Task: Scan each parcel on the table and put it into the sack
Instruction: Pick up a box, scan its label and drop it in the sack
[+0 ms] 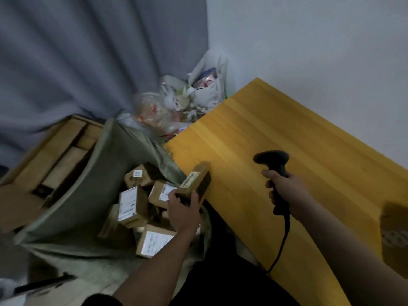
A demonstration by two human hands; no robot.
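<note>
My left hand grips a small brown cardboard parcel with a white label, held at the table's left edge above the sack. My right hand holds a black handheld scanner over the yellow wooden table; its cable hangs down past the table's near edge. The grey-green sack stands open on the floor left of the table, with several labelled parcels inside. Another brown parcel lies blurred on the table at the right edge of view.
Open cardboard boxes sit left of the sack. Plastic bags of clutter fill the corner behind the table. A grey curtain hangs at the back left, a pale wall at the right.
</note>
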